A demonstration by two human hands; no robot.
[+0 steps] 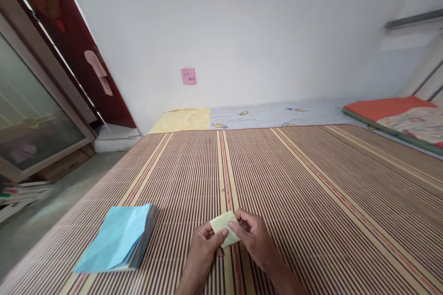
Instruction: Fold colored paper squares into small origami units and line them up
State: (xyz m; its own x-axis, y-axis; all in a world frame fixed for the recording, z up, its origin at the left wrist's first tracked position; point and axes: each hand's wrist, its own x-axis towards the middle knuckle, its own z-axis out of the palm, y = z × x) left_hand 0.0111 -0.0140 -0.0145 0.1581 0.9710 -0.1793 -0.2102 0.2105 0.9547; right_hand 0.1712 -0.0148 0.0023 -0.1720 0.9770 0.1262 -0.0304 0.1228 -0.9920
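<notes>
The pale yellow paper [224,227] hides part of the fingers of the left hand [203,242] and the right hand [255,238], and thumbs cover bits of its face. Both forearms run off the bottom edge. The writing on the pink note [188,76] is too small to read. A blue sheet [116,235] covers most of the stack beneath it. The right edge cuts the folded quilt [384,112] and the grey bar [415,20]. Shapes behind the glass panel [31,87] blur, as does the pattern on the dark red door [81,32].
</notes>
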